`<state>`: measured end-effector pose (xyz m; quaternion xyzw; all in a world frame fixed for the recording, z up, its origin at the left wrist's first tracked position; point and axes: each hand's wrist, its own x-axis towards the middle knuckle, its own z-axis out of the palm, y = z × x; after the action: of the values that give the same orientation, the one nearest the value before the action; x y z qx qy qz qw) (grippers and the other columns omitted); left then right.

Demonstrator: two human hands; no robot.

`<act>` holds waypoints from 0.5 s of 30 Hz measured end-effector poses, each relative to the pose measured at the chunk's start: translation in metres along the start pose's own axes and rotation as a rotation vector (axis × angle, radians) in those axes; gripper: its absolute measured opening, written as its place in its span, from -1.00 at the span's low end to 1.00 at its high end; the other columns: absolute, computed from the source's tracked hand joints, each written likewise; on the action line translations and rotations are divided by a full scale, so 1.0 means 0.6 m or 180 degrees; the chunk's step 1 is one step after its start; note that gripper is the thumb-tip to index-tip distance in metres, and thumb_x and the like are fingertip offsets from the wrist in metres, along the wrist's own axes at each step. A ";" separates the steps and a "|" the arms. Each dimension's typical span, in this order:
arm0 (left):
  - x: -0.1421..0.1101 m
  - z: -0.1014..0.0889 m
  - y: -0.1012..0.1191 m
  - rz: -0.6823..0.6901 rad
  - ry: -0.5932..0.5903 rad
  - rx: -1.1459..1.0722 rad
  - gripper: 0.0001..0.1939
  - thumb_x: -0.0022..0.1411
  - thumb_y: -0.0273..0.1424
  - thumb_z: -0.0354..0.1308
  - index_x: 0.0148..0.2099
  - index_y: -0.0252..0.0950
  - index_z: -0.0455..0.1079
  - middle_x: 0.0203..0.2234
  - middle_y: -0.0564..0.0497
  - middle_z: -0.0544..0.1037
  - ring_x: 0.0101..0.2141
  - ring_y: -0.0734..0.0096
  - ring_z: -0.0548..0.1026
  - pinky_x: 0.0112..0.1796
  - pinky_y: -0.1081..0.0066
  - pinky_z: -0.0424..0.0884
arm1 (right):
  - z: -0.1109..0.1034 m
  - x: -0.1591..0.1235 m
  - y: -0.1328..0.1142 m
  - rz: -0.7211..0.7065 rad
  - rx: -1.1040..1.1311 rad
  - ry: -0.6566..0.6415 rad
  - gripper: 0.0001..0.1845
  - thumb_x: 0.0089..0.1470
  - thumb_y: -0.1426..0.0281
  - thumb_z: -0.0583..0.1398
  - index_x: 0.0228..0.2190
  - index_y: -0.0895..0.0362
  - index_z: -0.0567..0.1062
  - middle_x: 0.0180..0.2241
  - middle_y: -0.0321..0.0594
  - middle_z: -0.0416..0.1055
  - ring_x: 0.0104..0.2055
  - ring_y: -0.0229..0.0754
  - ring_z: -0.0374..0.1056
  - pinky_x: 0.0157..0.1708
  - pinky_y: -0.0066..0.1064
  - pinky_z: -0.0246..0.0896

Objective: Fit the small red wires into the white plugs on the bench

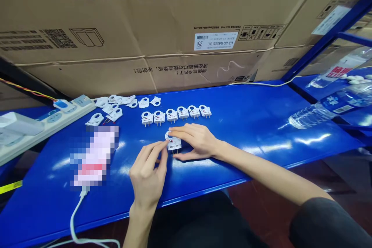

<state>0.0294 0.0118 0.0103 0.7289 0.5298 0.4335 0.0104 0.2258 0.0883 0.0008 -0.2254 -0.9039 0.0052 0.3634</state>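
Observation:
A white two-pin plug (174,148) with a ring-shaped pull handle is on the blue shelf between my hands, its metal pins toward me. My right hand (200,141) grips it from the right, fingers at the ring and thumb down by the pins. On its other side, my left hand (147,174) has its thumb and fingertips pinched at the plug's left edge. Small red and dark bits show inside the plug body. Just beyond, several similar plugs (172,115) stand in a row, pins toward me. White plug covers (143,102) lie loosely heaped at the back left.
A blurred-out phone-like object (95,155) with a white cable (72,221) lies left on the blue shelf (247,124). Farther left is a power strip (69,110). Large cardboard boxes (130,19) wall off the back. A water bottle (314,114) lies at the right.

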 end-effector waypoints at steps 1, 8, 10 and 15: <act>0.000 0.000 0.001 -0.0021 -0.0002 -0.0004 -0.79 0.38 -0.52 0.17 -0.01 -0.19 0.53 -0.19 -0.01 0.63 -0.26 0.34 0.60 -0.24 0.35 0.49 | 0.001 0.000 0.000 0.0031 0.0012 -0.0038 -0.40 0.26 0.02 0.22 0.13 0.18 0.44 0.09 -0.03 0.55 -0.14 -0.09 0.54 -0.17 -0.25 0.47; -0.002 -0.004 0.006 -0.0403 0.0252 0.0155 -0.81 0.41 -0.47 0.12 -0.01 -0.23 0.50 -0.18 -0.01 0.65 -0.40 0.45 0.51 -0.29 0.39 0.45 | 0.003 0.005 0.002 0.0207 0.0181 0.0024 -0.41 0.25 0.08 0.26 0.15 0.18 0.39 0.09 -0.03 0.53 0.01 -0.04 0.49 -0.04 -0.19 0.42; -0.007 -0.006 0.003 -0.0570 0.0153 0.0206 -0.83 0.42 -0.43 0.09 -0.05 -0.23 0.50 -0.22 0.00 0.63 -0.45 0.47 0.47 -0.35 0.40 0.41 | 0.005 0.012 0.005 0.0261 0.0142 0.0003 -0.42 0.25 0.08 0.26 0.14 0.18 0.39 0.08 -0.03 0.54 0.01 -0.01 0.47 -0.05 -0.17 0.40; -0.022 -0.005 -0.004 -0.0520 -0.0861 0.0635 -0.81 0.45 -0.38 0.01 -0.10 -0.22 0.46 -0.32 0.01 0.56 -0.31 0.31 0.53 -0.35 0.37 0.38 | 0.025 0.056 0.015 0.0466 0.0013 -0.0253 -0.42 0.23 0.06 0.27 0.13 0.14 0.40 0.10 -0.06 0.52 0.04 0.05 0.39 0.01 -0.08 0.30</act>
<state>0.0249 0.0013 0.0026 0.7325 0.6213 0.2745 0.0444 0.1979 0.1125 0.0102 -0.2898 -0.8987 0.0426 0.3263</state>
